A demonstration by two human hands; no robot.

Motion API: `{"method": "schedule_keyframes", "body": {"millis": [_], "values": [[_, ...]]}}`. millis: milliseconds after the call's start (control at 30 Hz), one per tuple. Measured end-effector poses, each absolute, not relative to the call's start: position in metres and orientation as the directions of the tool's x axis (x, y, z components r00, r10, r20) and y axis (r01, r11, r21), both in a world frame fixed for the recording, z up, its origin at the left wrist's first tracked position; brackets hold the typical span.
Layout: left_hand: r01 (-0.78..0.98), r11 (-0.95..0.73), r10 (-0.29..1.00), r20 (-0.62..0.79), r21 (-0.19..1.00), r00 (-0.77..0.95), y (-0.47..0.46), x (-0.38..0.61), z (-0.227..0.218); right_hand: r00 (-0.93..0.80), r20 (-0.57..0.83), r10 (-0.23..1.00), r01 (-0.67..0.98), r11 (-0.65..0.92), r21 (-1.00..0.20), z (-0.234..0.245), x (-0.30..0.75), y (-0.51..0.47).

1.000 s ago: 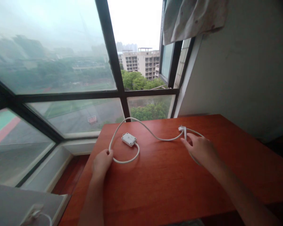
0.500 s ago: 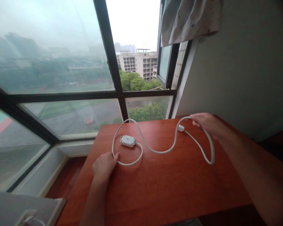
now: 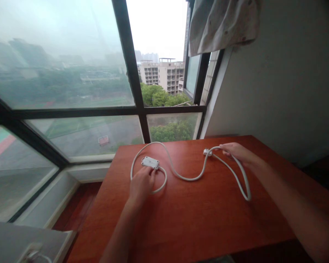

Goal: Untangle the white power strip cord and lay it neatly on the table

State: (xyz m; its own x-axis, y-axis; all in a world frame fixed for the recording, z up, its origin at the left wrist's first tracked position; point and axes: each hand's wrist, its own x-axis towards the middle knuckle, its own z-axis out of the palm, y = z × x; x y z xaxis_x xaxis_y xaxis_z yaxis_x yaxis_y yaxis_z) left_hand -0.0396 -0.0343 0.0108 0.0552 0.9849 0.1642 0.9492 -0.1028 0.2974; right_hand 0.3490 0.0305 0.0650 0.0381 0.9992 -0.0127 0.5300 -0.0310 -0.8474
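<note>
A white cable point(image 3: 190, 179) lies in loose curves over the brown table, joining a small white rectangular box point(image 3: 150, 162) on the left to a white plug point(image 3: 207, 152) on the right. My left hand point(image 3: 142, 182) is at the near edge of the box, fingers stretched toward it and thumb apart; whether they touch it is hard to see. The cable's left loop passes behind this hand. My right hand point(image 3: 234, 151) pinches the cable just right of the plug, with a bend of cable hanging below its fingers toward the tabletop.
The wooden table point(image 3: 197, 223) meets a window frame point(image 3: 141, 109) at the back and a wall point(image 3: 276, 80) on the right. A curtain point(image 3: 224, 27) hangs above the far right corner. At lower left is a grey ledge point(image 3: 24, 241).
My left hand has let go of the cable's left loop and moved right and forward to the box. My right hand has come down slightly with the cable still pinched.
</note>
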Motion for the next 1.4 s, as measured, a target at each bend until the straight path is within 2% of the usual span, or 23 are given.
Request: {"method": "schedule_keyframes", "body": {"millis": [33,100,167,233,333,433,567,767,833,933,1000,1067,1133,1200,1267,1400], "values": [[0.942,-0.155,0.979,0.171,0.297,0.107,-0.032,-0.029,0.012,0.039,-0.012,0.999,0.676,-0.035,-0.736,0.065,0.347,0.031],[0.927,-0.25,0.961,0.188,0.281,0.203,-0.028,-0.008,0.013,0.058,0.013,0.998,0.915,-0.048,-0.4,0.066,0.342,0.032],[0.902,-0.336,0.938,0.177,0.27,0.297,-0.023,0.01,0.01,0.036,0.108,0.993,0.997,-0.029,-0.069,0.067,0.333,0.034],[0.881,-0.38,0.924,0.161,0.283,0.346,-0.018,0.025,0.003,-0.109,0.16,0.981,0.985,0.085,0.15,0.067,0.321,0.034],[0.872,-0.378,0.926,0.14,0.31,0.351,-0.012,0.037,-0.009,-0.433,0.056,0.9,0.868,0.399,0.297,0.064,0.297,0.03],[0.864,-0.378,0.926,0.129,0.333,0.355,-0.009,0.039,-0.019,-0.598,-0.109,0.794,0.737,0.598,0.314,0.054,0.271,0.022],[0.827,-0.365,0.931,0.15,0.427,0.333,-0.009,0.034,-0.029,-0.664,-0.241,0.708,0.651,0.706,0.279,0.033,0.24,0.01],[0.692,-0.358,0.933,0.215,0.627,0.288,-0.003,0.021,-0.037,-0.672,-0.294,0.68,0.63,0.733,0.256,0.017,0.223,0.006],[0.689,-0.322,0.946,0.194,0.649,0.26,0.001,0.016,-0.037,-0.656,-0.285,0.699,0.665,0.714,0.219,0.027,0.223,0.004],[0.683,-0.31,0.948,0.163,0.661,0.273,0.005,0.01,-0.037,-0.608,-0.199,0.768,0.76,0.636,0.13,0.057,0.226,-0.002],[0.67,-0.311,0.946,0.152,0.674,0.286,0.006,0.009,-0.038,-0.598,-0.099,0.795,0.799,0.602,0.007,0.083,0.228,-0.006],[0.66,-0.314,0.945,0.161,0.682,0.283,0.005,0.009,-0.04,-0.578,0.007,0.816,0.793,0.563,-0.234,0.109,0.228,-0.009],[0.663,-0.325,0.943,0.176,0.675,0.283,0.005,0.01,-0.041,-0.516,0.09,0.852,0.683,0.472,-0.557,0.132,0.226,-0.009],[0.668,-0.338,0.939,0.192,0.662,0.286,0.004,0.011,-0.042,-0.454,0.127,0.882,0.46,0.354,-0.814,0.152,0.223,-0.008],[0.677,-0.349,0.936,0.201,0.648,0.289,0.004,0.012,-0.041,-0.432,0.137,0.892,0.251,0.264,-0.931,0.172,0.218,-0.006],[0.711,-0.364,0.931,0.221,0.602,0.289,0.002,0.014,-0.041,-0.459,0.215,0.862,0.016,0.25,-0.968,0.213,0.206,-0.004]]}}
